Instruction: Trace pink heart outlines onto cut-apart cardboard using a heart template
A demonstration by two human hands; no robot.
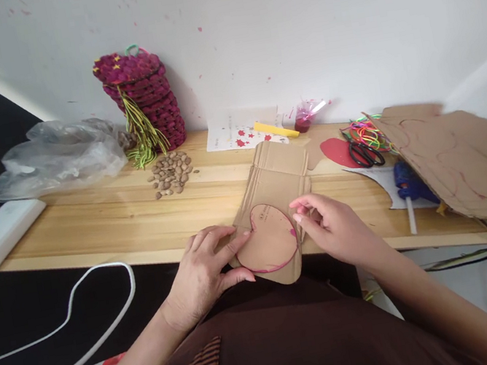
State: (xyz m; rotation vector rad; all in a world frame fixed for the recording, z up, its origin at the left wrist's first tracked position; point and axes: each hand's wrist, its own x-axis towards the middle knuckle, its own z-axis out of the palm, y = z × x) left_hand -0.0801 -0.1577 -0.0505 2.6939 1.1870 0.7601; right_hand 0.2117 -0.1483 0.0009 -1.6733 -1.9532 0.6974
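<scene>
A heart-shaped cardboard piece (268, 240), edged with a dark pinkish line, lies on a longer folded cardboard sheet (283, 179) that overhangs the table's front edge. My left hand (204, 267) holds the heart's left side, its index finger on top and its thumb by the lower edge. At the right edge of the heart is my right hand (332, 227), its fingers curled and thumb and index tips close together. Whatever may be between those tips is too small to make out.
Nuts or pits (173, 172) are piled before a purple woven container (148, 99) with a green tassel. A plastic bag (57, 156) lies left. To the right are black-handled scissors (366, 154), a blue glue gun (411, 182) and a large cardboard sheet (473, 159). A cup (303, 121) stands behind.
</scene>
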